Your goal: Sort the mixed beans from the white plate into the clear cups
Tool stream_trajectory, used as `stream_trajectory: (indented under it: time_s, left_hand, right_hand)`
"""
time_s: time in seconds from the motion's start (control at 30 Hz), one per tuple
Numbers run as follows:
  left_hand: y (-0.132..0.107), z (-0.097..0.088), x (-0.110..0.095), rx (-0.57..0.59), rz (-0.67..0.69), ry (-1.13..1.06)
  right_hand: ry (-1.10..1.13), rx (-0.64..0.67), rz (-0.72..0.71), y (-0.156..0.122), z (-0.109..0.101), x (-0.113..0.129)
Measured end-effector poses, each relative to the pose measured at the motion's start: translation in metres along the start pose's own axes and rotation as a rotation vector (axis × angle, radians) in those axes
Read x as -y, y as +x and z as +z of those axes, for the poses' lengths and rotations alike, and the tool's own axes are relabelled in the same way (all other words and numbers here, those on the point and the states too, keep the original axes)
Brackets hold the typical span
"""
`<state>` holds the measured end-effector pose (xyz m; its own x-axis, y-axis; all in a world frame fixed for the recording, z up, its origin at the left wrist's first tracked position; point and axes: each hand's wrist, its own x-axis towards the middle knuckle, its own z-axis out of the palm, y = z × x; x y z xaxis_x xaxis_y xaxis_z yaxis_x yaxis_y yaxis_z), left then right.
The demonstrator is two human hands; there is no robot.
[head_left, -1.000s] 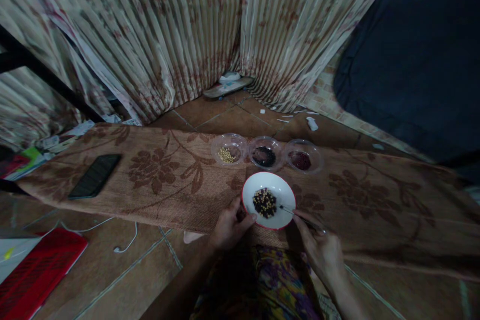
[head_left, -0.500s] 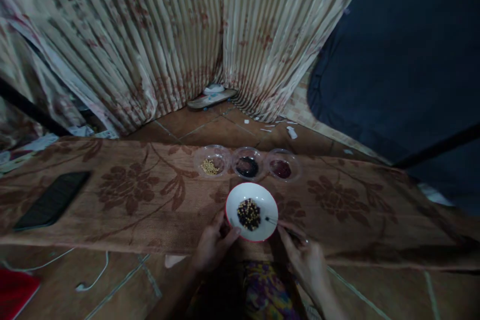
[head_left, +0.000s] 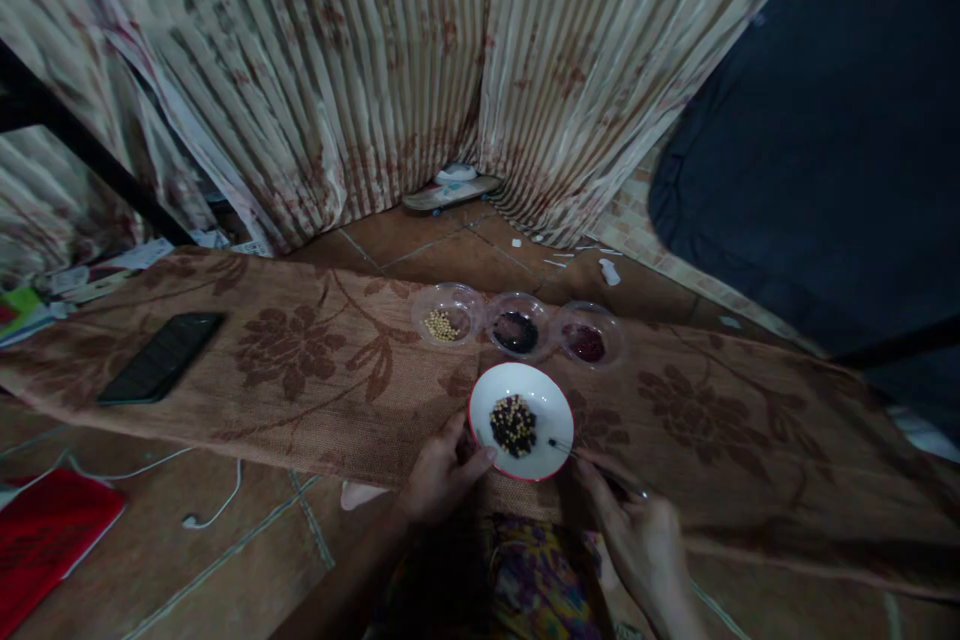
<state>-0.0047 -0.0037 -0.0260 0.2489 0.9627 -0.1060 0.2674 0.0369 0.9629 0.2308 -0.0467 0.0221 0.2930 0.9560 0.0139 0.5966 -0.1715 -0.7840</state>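
Note:
A white bowl (head_left: 487, 390) with a red rim stands at the table's near edge. In it lies a heap of mixed yellow and black beans (head_left: 514, 426). My left hand (head_left: 446, 475) grips the bowl's left rim, thumb on top. Closed around slim metal tweezers (head_left: 600, 467), my right hand (head_left: 626, 520) is at the bowl's right side. The tweezers' tips are over the inner right wall, at a small dark bean (head_left: 553, 443); whether they pinch it, I cannot tell. Behind the bowl, three clear plastic cups hold yellow beans (head_left: 441, 325), black beans (head_left: 516, 331) and dark red beans (head_left: 585, 343).
A brown flowered cloth (head_left: 360, 440) covers the narrow table. A dark phone (head_left: 161, 360) lies on its left part. Beyond are striped curtains (head_left: 390, 50), a skateboard (head_left: 450, 193) and white scraps (head_left: 609, 272) on the tiled floor. A red bag (head_left: 56, 540) and white cable (head_left: 217, 510) lie lower left.
The camera view has shifted, so the whole scene sits further right. Both hands keep their places at the bowl, and the tweezers stay over its right side.

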Motion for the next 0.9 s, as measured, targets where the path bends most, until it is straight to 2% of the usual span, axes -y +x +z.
stream_trajectory:
  time_s: [0.23,0.4,0.5,0.6,0.77,0.9]
  left_hand:
    - [-0.001,-0.001,-0.004,0.012,0.030,-0.030]
    - [-0.001,-0.001,-0.007,0.031,0.025,-0.078]
    - [-0.001,-0.001,-0.007,0.042,0.026,-0.096]
    - [-0.002,-0.002,-0.007,0.036,0.021,-0.091]
    - [-0.001,-0.002,-0.012,0.036,0.057,-0.171]
    - [-0.001,0.000,-0.015,0.030,0.093,-0.249]
  right_hand:
    - [0.021,-0.011,0.043,0.000,0.001,-0.002]
    - [0.129,-0.038,0.033,0.003,0.001,-0.006]
    - [0.190,-0.063,0.033,0.012,0.000,0.001]
    - [0.262,-0.120,0.006,0.034,0.004,0.016]
    - [0.459,-0.207,-0.108,0.092,0.023,0.043]
    - [0.434,-0.258,-0.206,0.116,0.032,0.053]
